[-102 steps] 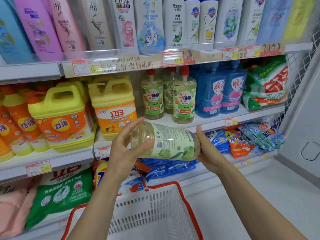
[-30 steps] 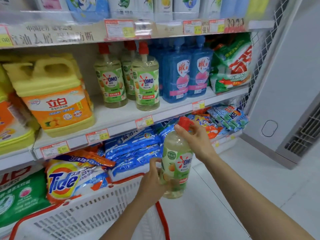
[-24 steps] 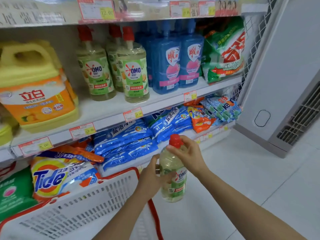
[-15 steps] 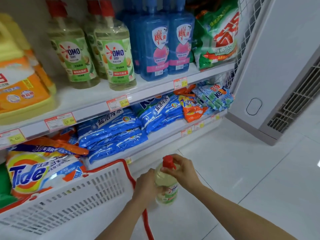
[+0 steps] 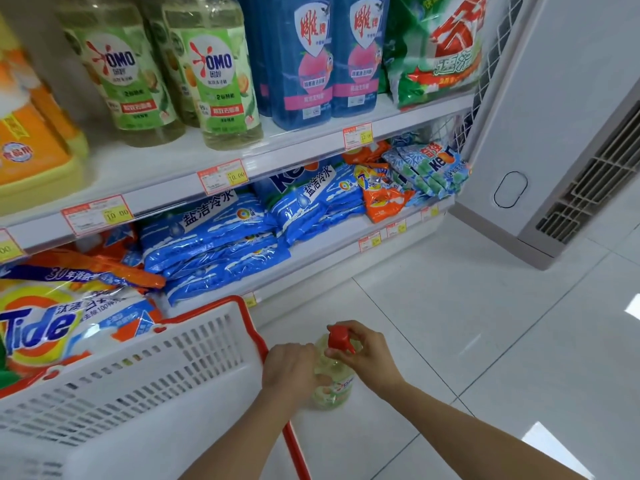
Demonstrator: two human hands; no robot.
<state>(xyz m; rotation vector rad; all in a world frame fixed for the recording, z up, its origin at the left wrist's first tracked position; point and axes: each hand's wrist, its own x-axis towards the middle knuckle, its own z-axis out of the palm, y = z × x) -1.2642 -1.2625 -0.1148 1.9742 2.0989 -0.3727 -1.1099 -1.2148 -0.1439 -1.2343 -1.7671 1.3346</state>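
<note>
Bottle [image 5: 331, 382] is down near the floor [image 5: 485, 323], just right of the basket [image 5: 138, 375]. Left hand [image 5: 291, 372] curls round its body, right hand [image 5: 367, 355] fingers [image 5: 356, 329] pinch the red cap [image 5: 339, 337]. Twisting there could loosen it and spill soap.

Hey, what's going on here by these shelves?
A person holds a bottle upright in both hands, low near the floor, beside the basket and outside it. The left hand grips its body; the right hand holds its neck just under the red cap. On the shelf above stand similar bottles.
</note>
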